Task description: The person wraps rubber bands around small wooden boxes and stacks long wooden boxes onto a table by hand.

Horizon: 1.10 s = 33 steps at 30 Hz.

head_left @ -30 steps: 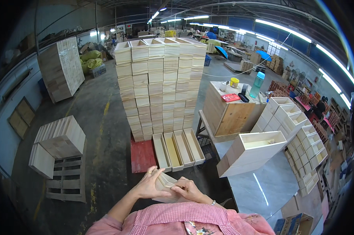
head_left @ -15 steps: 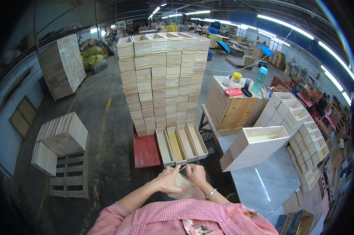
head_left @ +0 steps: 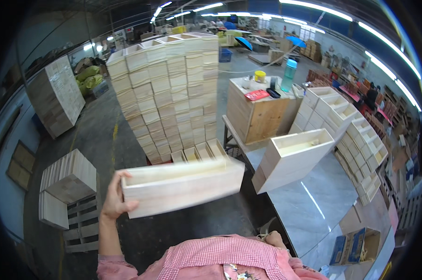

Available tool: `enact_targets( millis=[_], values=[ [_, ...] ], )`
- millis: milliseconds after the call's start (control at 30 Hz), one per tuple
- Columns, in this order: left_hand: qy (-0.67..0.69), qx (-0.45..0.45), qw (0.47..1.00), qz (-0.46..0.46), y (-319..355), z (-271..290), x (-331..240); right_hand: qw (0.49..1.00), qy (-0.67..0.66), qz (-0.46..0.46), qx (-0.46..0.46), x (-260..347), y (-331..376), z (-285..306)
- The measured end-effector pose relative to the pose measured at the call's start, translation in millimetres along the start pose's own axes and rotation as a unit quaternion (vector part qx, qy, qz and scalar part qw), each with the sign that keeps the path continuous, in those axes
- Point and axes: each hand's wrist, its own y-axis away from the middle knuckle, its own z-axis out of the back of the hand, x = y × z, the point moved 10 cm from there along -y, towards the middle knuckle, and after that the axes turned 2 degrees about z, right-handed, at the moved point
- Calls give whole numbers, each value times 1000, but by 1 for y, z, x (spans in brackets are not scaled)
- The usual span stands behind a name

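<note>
My left hand (head_left: 115, 199) grips the left end of a long, pale wooden box (head_left: 183, 186). The box is held level in the air in front of me, open side up, and is blurred by motion. My right hand (head_left: 272, 239) sits low by the near edge of the grey table (head_left: 309, 205). Only its knuckles show above my pink checked shirt, so whether it holds anything cannot be told.
A tall stack of wooden boxes (head_left: 169, 93) stands ahead, with a row of open boxes (head_left: 199, 151) at its foot. A tilted open box (head_left: 295, 156) rests on the table. Beyond are a wooden crate (head_left: 257, 112) with a bottle, box rows (head_left: 355, 135) at right, and a pallet (head_left: 80, 221) at left.
Both hands were together near my chest on something small. Now my left hand holds a long wooden box up in front of me, and my right hand has dropped low.
</note>
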Motion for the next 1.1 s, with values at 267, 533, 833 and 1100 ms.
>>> enact_targets(
  millis=[267, 533, 833, 1100],
  values=[
    [94, -62, 979, -172, -99, -124, -33, 978, -163, 78, -105, -4, -20, 72],
    [-94, -3, 958, -270, -217, -321, -13, 922, -354, 125, -98, -43, -59, 172],
    [-147, 111, 948, -259, -257, -444, 29, 847, -436, 79, -292, -141, -120, 272],
    [-233, 118, 929, -264, -258, -464, 47, 799, -262, 275, -466, -90, -162, 386]
  ],
)
